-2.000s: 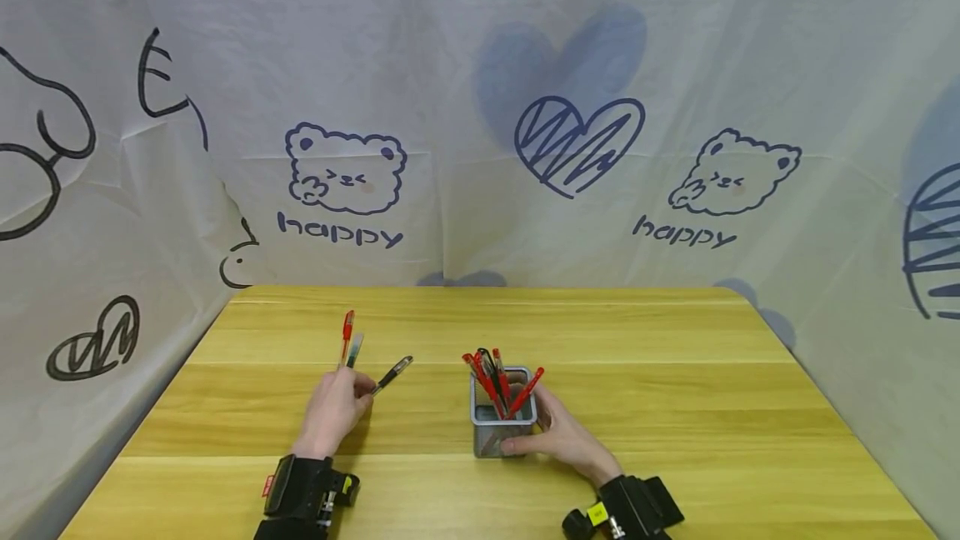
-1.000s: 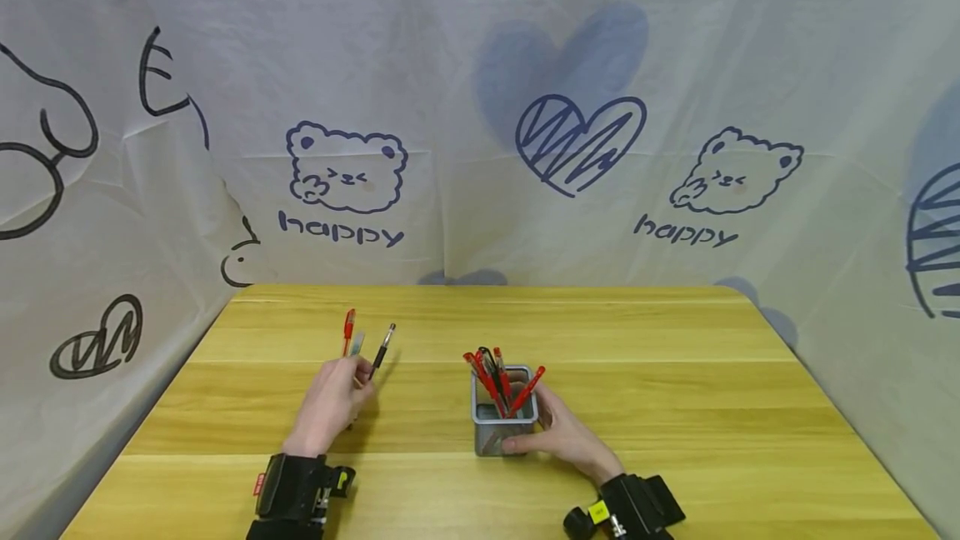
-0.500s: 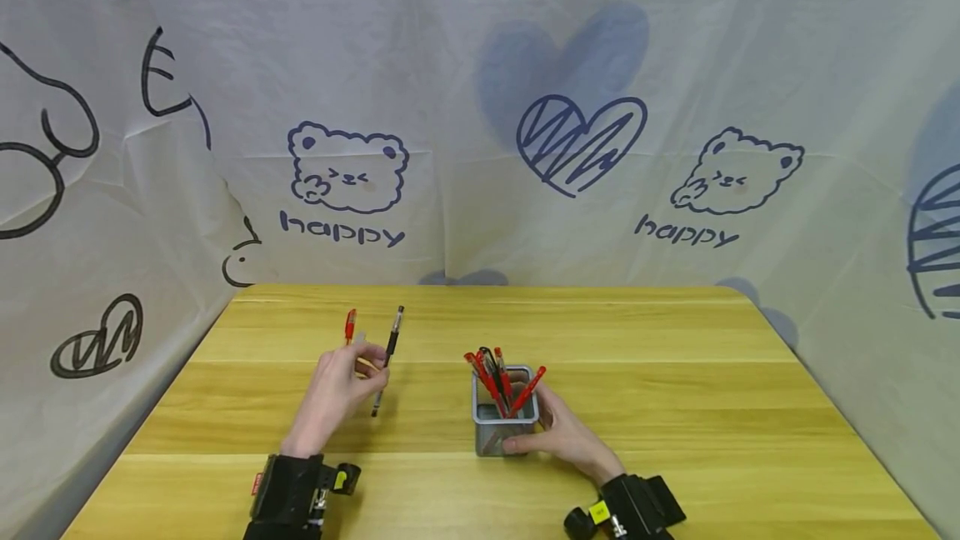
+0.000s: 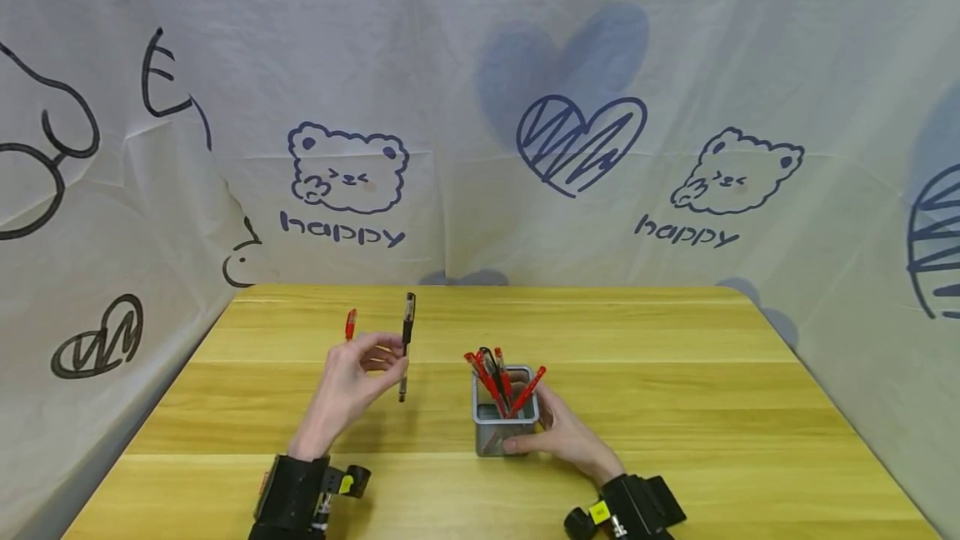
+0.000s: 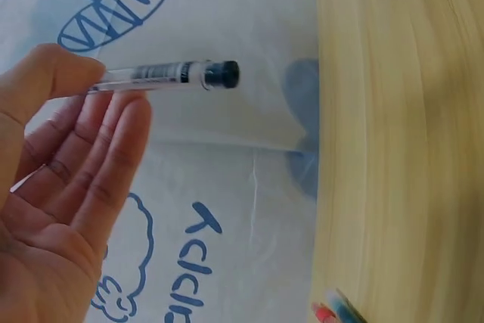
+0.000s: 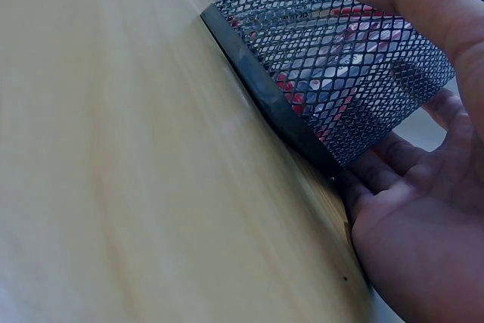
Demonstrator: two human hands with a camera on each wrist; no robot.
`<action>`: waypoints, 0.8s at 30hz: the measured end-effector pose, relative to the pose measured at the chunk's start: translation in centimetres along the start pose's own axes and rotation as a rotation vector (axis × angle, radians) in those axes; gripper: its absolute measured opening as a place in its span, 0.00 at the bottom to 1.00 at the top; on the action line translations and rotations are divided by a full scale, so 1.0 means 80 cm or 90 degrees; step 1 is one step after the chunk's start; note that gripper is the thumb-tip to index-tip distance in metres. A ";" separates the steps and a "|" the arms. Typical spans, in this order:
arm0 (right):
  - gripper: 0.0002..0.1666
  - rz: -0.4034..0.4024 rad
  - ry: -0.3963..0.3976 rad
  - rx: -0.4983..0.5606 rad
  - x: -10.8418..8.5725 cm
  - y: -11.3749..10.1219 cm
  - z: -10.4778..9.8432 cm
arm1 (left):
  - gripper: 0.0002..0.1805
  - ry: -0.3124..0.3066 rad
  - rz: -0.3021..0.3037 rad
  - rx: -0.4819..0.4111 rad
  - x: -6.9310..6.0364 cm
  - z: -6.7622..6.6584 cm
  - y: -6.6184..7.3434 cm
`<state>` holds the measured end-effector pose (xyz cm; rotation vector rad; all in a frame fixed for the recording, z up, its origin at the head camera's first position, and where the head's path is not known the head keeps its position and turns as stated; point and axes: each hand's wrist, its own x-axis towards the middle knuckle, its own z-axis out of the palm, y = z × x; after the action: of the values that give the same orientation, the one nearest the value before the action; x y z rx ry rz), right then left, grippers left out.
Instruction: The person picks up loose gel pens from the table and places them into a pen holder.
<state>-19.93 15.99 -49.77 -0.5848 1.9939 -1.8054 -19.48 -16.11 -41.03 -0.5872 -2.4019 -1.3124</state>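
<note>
My left hand (image 4: 352, 382) pinches a black pen (image 4: 407, 330) between thumb and fingers, holding it nearly upright above the table. Seen from the left wrist, the dark end of the pen (image 5: 219, 75) sticks out past the fingertips. My right hand (image 4: 566, 440) grips the side of a grey mesh pen holder (image 4: 491, 440), thumb across its front. Inside the holder lean several red pens (image 4: 525, 392) and at least one black pen. The right wrist view shows the holder's mesh wall (image 6: 355, 73), with pens behind it and its base on the table.
Behind the left hand, a red pen (image 4: 351, 324) lies on the wooden table (image 4: 637, 340), partly hidden. Ends of a red and a dark pen (image 5: 342, 308) show low in the left wrist view. A printed cloth (image 4: 465, 65) hangs behind the table.
My left hand has picked up the black pen, turned it from slanted to nearly upright, and moved it up and to the right. The right hand and pen holder stay put.
</note>
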 end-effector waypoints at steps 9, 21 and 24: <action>0.54 0.000 -0.001 0.002 0.000 -0.001 0.000 | 0.14 0.008 0.087 -0.043 0.003 0.014 0.022; 0.54 -0.004 0.002 -0.001 0.000 -0.002 0.001 | 0.13 -0.023 0.177 -0.101 0.005 0.047 0.048; 0.53 -0.007 0.000 0.003 0.000 -0.002 0.001 | 0.13 -0.024 0.189 -0.101 0.006 0.056 0.053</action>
<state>-19.85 15.90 -49.60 -0.5960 1.9904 -1.8154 -18.14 -10.13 -40.10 -0.9785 -2.1456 -1.3760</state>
